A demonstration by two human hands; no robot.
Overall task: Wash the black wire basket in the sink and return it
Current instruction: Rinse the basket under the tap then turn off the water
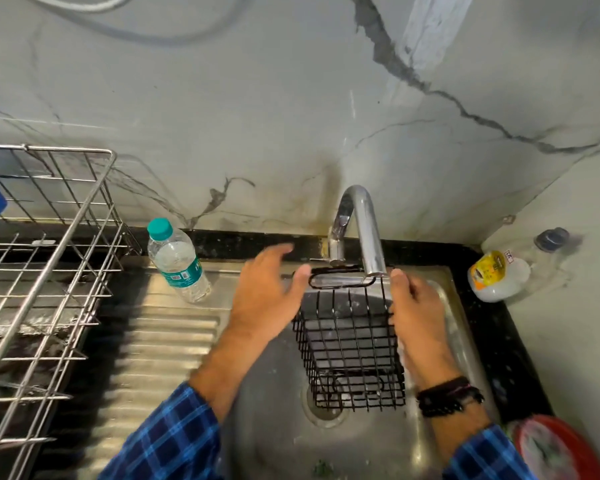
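Observation:
The black wire basket [350,344] is held over the steel sink [278,441], above the drain, with its hanging loop up under the chrome tap [364,223]. My right hand [416,317] grips the basket's right side, thumb near the top corner. At the basket's left edge is my left hand [267,292], fingers spread, thumb touching the loop; its palm faces away from me. No water stream is visible from the tap.
A clear water bottle [177,261] with a teal cap stands on the ribbed drainboard. A steel dish rack [39,289] fills the left. On the right counter lie a tipped plastic jar [496,275] and a red-rimmed container [561,452].

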